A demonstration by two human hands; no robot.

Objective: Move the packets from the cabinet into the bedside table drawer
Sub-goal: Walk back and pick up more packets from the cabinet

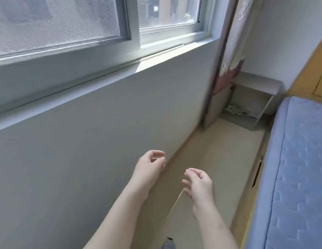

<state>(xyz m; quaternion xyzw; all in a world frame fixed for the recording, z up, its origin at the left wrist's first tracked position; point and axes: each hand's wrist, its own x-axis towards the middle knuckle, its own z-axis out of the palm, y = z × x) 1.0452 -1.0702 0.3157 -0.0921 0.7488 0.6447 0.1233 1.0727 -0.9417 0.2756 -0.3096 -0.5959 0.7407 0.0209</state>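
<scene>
My left hand (150, 163) and my right hand (198, 184) are raised in front of me over the floor, fingers loosely curled, holding nothing. Far ahead in the corner stands a grey bedside table (259, 85) with its drawer (233, 110) pulled open low to the floor. Several pale packets (234, 110) lie inside the drawer. Both hands are well short of the drawer. No cabinet is in view.
A narrow strip of beige floor (217, 151) runs between the grey wall under the window (102, 133) on the left and the bed with a blue mattress (296, 168) on the right. A curtain (232, 42) hangs beside the bedside table.
</scene>
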